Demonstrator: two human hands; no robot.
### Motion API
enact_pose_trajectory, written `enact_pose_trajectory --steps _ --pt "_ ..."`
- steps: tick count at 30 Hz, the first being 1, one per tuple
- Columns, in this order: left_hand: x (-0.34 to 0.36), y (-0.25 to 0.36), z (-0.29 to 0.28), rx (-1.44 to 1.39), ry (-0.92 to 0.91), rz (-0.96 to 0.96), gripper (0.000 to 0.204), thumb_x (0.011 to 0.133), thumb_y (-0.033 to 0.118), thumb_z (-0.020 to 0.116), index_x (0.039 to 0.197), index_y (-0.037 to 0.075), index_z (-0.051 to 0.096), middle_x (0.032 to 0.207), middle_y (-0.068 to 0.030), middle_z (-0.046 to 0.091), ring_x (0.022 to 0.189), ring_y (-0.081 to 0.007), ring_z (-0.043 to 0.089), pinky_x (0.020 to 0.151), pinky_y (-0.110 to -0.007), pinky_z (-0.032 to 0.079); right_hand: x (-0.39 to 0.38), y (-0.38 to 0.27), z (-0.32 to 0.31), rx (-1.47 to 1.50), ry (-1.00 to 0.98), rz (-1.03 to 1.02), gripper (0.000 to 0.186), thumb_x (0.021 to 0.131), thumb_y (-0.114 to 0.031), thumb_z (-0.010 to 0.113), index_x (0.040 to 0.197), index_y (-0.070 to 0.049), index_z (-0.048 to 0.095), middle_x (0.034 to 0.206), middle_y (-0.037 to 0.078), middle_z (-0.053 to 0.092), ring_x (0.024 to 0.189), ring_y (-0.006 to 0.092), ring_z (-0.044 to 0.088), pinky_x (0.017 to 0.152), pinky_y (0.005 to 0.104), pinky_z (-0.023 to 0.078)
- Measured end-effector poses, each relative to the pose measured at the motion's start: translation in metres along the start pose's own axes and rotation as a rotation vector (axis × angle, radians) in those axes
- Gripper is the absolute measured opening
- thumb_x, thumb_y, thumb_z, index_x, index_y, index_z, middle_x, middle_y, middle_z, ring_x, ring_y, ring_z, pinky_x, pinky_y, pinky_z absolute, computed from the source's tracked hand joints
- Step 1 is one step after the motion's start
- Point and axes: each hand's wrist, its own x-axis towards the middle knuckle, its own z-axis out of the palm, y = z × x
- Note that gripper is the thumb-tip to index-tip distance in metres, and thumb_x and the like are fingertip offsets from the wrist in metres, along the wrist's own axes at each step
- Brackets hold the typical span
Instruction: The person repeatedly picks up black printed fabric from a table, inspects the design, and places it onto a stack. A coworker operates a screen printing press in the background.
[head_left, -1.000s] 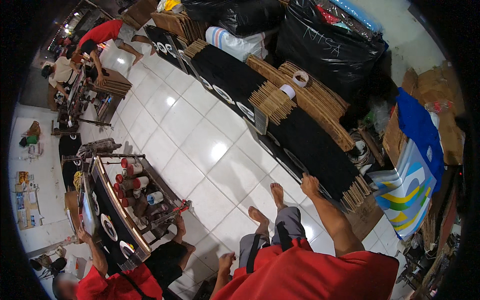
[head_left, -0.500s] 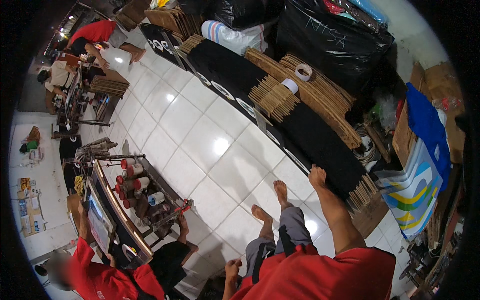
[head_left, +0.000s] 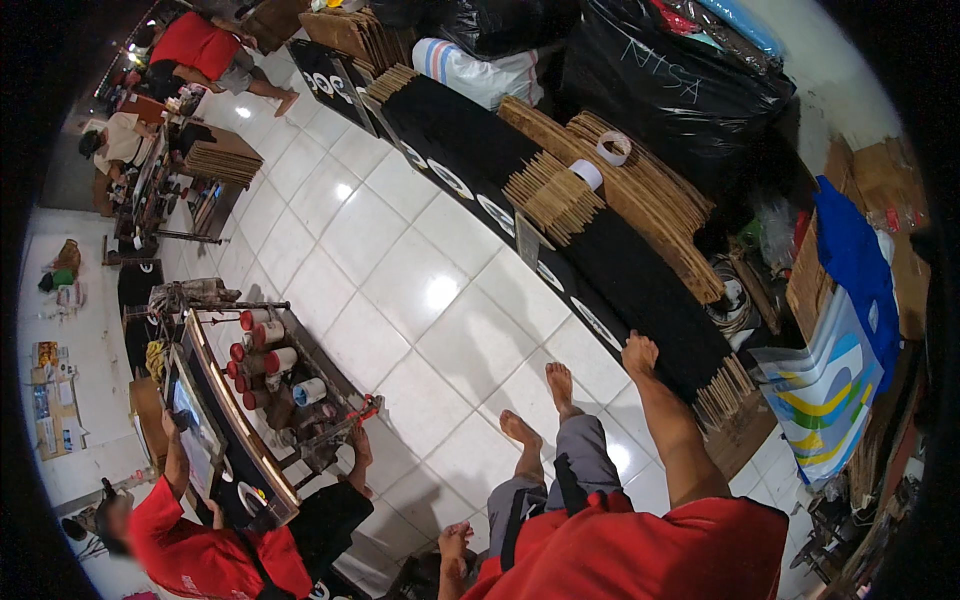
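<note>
My right arm reaches forward, and my right hand [head_left: 640,355] is closed at the edge of a long row of black cloth [head_left: 655,300]. What its fingers hold, if anything, is hidden. White round prints [head_left: 497,213] show along the cloth's side facing the floor. Low by my left leg, my left hand [head_left: 455,543] hangs with fingers loosely curled, and nothing shows in it. Bundles of thin wooden slats [head_left: 553,195] lie across the cloth, and more slats [head_left: 722,393] stick out at its near end.
A rack with red-stained cups [head_left: 262,334] stands at left, where a co-worker in red [head_left: 210,540] handles a framed screen [head_left: 195,425]. Two other people work at the far left. Tape rolls [head_left: 613,148], curved boards [head_left: 610,200] and black bags [head_left: 680,80] line the right.
The view has shifted slightly. My left hand has moved a little left and turned, while my right hand stays at the cloth edge. The co-worker at lower left has shifted posture.
</note>
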Motion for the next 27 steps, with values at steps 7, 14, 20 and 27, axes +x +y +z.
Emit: enact_pose_trajectory --steps 7,14,20,27 --pt "0.0 0.017 0.001 0.037 0.022 0.009 0.018 0.084 0.023 0.062 0.094 0.008 0.06 0.084 -0.0045 0.065 0.079 -0.0151 0.062 0.066 -0.03 0.043 0.004 -0.003 -0.001 -0.027 -0.013 0.014 0.013 0.08 -0.012 0.058 0.09 -0.005 0.063 0.084 0.017 0.066 0.081 0.0322 0.064 0.074 0.0433 0.048" --pt "-0.009 0.005 0.007 0.009 0.026 -0.018 0.022 0.083 0.021 0.064 0.091 0.001 0.062 0.077 -0.0057 0.064 0.07 -0.0139 0.06 0.057 -0.024 0.042 0.0 -0.004 0.008 -0.045 0.018 -0.013 0.014 0.081 -0.018 0.061 0.088 -0.006 0.063 0.08 0.017 0.066 0.076 0.0329 0.065 0.067 0.0435 0.05" --pt "0.0 0.01 0.012 -0.083 0.03 0.042 0.014 0.083 0.011 0.063 0.087 -0.002 0.06 0.076 -0.0066 0.062 0.069 -0.0148 0.06 0.064 -0.027 0.048 -0.006 -0.012 -0.006 -0.078 0.014 0.054 0.019 0.085 -0.024 0.057 0.091 -0.007 0.061 0.078 0.015 0.066 0.077 0.0323 0.064 0.067 0.0433 0.049" --pt "0.003 0.037 0.027 -0.06 0.046 0.101 0.019 0.082 0.019 0.064 0.089 0.002 0.06 0.074 -0.0041 0.062 0.068 -0.013 0.059 0.054 -0.023 0.041 -0.049 -0.04 -0.046 0.1 0.198 -0.108 0.035 0.087 -0.031 0.055 0.111 -0.006 0.05 0.095 0.019 0.06 0.084 0.0359 0.061 0.067 0.0442 0.049"
